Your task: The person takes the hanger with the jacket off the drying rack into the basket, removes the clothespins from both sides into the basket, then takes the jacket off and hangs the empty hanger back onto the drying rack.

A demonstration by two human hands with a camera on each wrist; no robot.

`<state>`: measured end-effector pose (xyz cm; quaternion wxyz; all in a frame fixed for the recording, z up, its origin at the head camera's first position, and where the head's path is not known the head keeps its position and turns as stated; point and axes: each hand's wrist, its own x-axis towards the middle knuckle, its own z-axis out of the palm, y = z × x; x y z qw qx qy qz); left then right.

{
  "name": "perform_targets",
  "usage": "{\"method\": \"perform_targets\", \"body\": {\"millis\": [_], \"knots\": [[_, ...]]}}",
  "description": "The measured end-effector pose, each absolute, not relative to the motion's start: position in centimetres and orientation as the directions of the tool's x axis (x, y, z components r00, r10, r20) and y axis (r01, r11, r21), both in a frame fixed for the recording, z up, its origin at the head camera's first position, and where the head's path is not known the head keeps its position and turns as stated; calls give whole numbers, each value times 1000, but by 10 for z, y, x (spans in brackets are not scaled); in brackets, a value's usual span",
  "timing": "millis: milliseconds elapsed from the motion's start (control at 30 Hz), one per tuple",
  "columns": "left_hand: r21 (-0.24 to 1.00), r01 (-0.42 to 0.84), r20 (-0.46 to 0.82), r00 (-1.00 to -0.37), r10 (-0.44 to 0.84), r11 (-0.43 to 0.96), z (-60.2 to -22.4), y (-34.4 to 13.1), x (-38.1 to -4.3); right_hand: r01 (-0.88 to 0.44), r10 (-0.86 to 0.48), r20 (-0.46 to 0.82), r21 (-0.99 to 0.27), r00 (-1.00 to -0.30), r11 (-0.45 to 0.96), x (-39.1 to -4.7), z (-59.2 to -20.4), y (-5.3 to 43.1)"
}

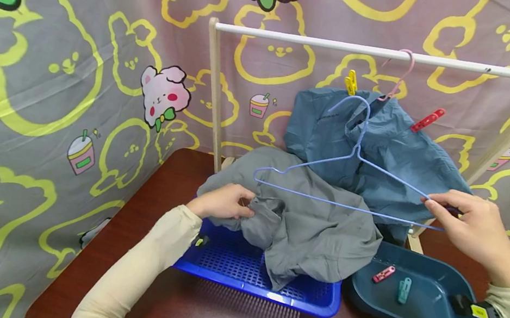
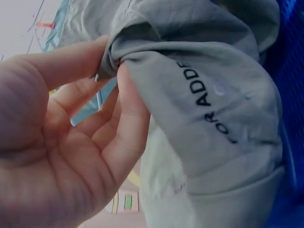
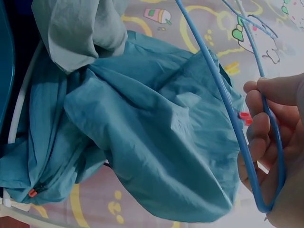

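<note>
Left grip (image 1: 227, 201) in pinch on grey garment (image 1: 323, 235), right grip (image 1: 475, 225) likewise on hanger (image 1: 358, 151) (open rail (image 1: 297, 39) leftward)

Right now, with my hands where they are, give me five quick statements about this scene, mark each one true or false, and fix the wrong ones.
1. The right hand holds a blue hanger. True.
2. The left hand is empty. False: the left hand pinches the gray garment.
3. A pink clip and a teal clip lie in the dark tray. True.
4. The blue garment lies in the tray. False: the blue garment hangs below the white bar.
5. A yellow clip is on the blue garment. True.
</note>
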<state>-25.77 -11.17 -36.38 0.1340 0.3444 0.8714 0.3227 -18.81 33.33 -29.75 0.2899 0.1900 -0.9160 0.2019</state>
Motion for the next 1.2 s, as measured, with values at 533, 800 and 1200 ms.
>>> {"method": "perform_targets", "body": {"millis": [533, 800, 1200], "knots": [[443, 691, -328, -467, 821, 570, -375, -44, -245, -513, -263, 621, -264, -738, 817, -194, -300, 316], [425, 726, -390, -391, 833, 540, -389, -41, -238, -484, -242, 588, -297, -772, 823, -194, -303, 311], [801, 471, 66, -682, 728, 369, -354, -111, -260, -469, -237, 574, -296, -784, 832, -197, -311, 314]]}}
